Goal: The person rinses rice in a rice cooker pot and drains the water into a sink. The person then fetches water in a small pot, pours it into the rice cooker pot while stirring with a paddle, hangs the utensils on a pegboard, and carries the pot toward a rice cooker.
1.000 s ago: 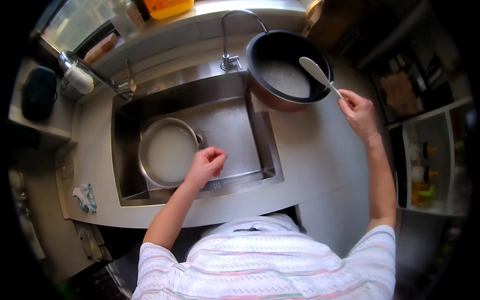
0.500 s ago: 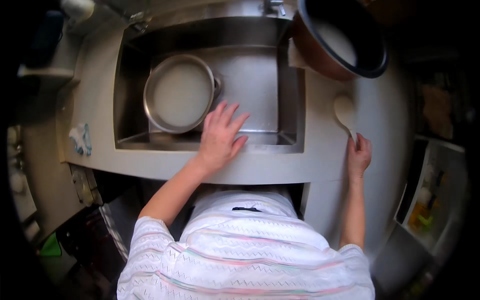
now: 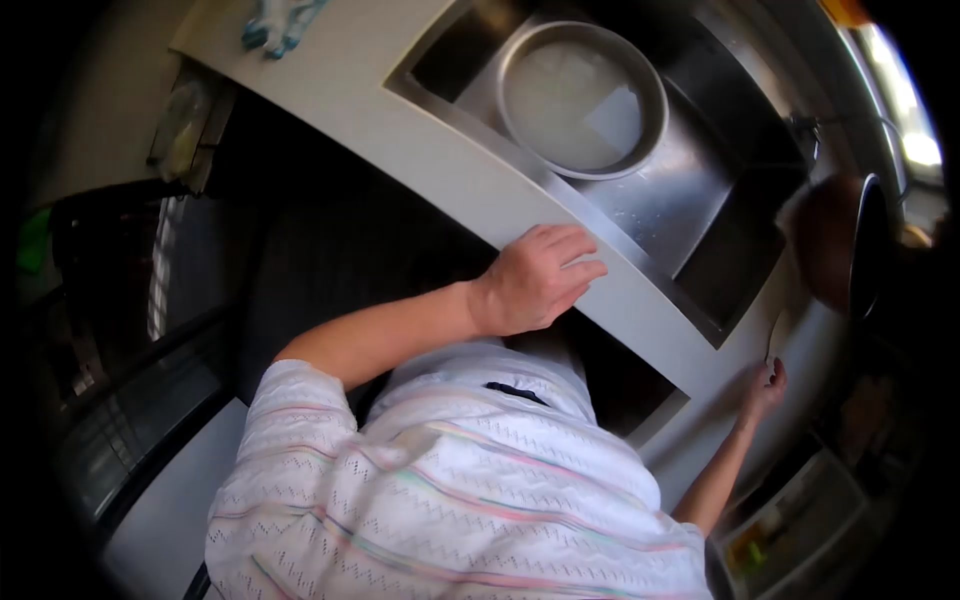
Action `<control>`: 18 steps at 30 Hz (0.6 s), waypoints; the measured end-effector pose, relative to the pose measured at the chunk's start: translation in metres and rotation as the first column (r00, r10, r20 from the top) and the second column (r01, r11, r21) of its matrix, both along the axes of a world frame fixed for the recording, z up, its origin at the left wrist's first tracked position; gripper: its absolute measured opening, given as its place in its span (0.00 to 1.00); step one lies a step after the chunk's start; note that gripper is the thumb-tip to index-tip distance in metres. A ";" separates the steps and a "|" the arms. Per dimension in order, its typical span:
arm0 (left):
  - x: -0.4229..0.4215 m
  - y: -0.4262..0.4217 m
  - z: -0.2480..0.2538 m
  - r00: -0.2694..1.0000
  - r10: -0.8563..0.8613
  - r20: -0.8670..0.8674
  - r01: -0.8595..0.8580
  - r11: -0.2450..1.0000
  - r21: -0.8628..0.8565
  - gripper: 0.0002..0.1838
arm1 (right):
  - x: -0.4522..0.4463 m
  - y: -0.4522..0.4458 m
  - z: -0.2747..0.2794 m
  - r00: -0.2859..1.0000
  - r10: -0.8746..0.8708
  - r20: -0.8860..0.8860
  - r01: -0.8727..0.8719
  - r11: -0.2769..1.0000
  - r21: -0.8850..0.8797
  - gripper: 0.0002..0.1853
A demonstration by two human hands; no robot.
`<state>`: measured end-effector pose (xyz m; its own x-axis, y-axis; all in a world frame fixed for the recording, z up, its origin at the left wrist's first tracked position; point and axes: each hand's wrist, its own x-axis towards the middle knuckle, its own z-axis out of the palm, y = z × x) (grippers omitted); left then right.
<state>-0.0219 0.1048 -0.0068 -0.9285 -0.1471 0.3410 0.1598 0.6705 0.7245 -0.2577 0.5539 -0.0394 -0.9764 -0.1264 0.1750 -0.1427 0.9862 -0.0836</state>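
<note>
My left hand [image 3: 543,278] is over the counter's front edge, fingers apart and slightly bent, with nothing in it. Beyond it, a round metal pan [image 3: 583,98] of cloudy liquid sits in the steel sink [image 3: 668,208]. Out to the right, my right hand [image 3: 765,388] pinches the handle of a pale rice paddle [image 3: 777,335] low over the counter. A dark-lined, brown pot [image 3: 832,245] stands past the sink's right end; its inside is mostly hidden from this angle.
The pale counter [image 3: 455,180] runs diagonally between my body and the sink. A white and teal cloth [image 3: 280,24] lies on it at the upper left. Below the counter are dark openings, and a shelf [image 3: 800,510] stands at the lower right.
The view has turned and tilted toward the left. My left hand has gone from above the sink to the counter edge. The paddle has moved from the pot's rim down to the counter.
</note>
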 end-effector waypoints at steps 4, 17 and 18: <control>0.095 -0.041 -0.016 0.990 0.136 0.039 -0.139 0.987 0.079 0.11 | 0.038 -0.136 0.022 0.956 0.293 0.016 -0.274 0.911 -0.307 0.14; 0.424 -0.173 -0.048 0.469 0.797 0.379 -0.826 0.548 -0.131 0.21 | 0.408 -0.605 0.052 -0.660 0.700 0.274 0.351 0.609 -0.711 0.39; 0.437 -0.183 -0.050 0.514 0.775 0.369 -0.839 0.543 0.028 0.17 | 0.425 -0.623 0.054 -0.727 0.628 0.276 0.245 0.614 -0.750 0.42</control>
